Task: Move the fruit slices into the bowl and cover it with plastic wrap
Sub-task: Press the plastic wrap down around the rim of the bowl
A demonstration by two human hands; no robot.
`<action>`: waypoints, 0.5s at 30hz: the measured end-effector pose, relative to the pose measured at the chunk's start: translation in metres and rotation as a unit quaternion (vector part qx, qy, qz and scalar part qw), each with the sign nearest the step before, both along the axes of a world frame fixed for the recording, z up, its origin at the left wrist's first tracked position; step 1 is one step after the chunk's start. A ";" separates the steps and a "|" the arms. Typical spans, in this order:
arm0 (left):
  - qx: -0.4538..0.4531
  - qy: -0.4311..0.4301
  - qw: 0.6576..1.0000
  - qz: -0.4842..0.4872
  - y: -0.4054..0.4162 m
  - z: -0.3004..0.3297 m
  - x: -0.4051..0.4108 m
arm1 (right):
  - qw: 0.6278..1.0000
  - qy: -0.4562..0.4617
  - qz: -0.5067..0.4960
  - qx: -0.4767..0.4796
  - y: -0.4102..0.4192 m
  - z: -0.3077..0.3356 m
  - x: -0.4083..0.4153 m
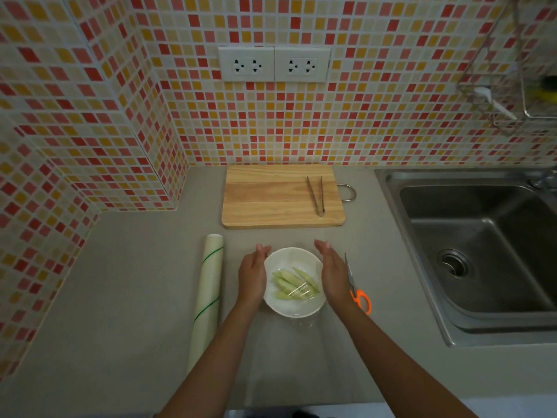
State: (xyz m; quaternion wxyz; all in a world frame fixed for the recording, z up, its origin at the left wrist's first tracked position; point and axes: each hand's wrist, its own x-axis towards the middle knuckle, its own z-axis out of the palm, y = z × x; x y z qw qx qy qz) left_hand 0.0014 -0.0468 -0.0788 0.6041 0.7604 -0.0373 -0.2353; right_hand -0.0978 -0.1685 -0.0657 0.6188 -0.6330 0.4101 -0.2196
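White ceramic, the bowl (294, 306) sits on the grey desk (135, 297) just in front of the cutting board, with the pale green fruit slices (294, 283) already lying inside it. A sheet of plastic wrap (301, 292) glints over the slices and the bowl's mouth, and a loose tail of it seems to trail onto the desk on the bowl's near side.

The left hand (252, 276) stands edge-on against the bowl's left wall and the right hand (333, 276) against its right wall, fingers (322, 245) straight and together, holding nothing, apparently pressing the film down the sides.

So the moving is done and the covering looks nearly done; what seems left is smoothing the film tight around the rim and tucking the loose tail.

Left of the bowl lies the plastic wrap roll (208, 294); just right of it, orange-handled scissors (357, 289). Beyond the bowl, metal tongs (316, 194) rest on the wooden cutting board (271, 197), which carries no fruit. A steel sink (476, 251) lies well to the bowl's right.
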 end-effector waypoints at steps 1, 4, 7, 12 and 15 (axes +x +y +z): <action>0.013 -0.001 1.000 0.004 0.002 -0.002 0.002 | 1.000 -0.004 -0.018 -0.024 0.002 -0.002 -0.003; 0.067 0.006 0.997 -0.026 0.004 -0.006 0.007 | 0.998 -0.010 -0.050 -0.025 0.020 -0.013 -0.009; 0.113 -0.001 0.992 -0.047 0.005 -0.010 0.009 | 0.999 0.000 -0.043 -0.003 0.029 -0.018 -0.009; 0.043 0.022 0.998 -0.026 0.009 -0.011 0.010 | 0.999 0.023 -0.037 -0.026 0.025 -0.018 -0.005; 0.025 0.018 0.999 -0.025 0.010 -0.010 0.008 | 0.998 0.036 -0.045 -0.035 0.024 -0.020 -0.005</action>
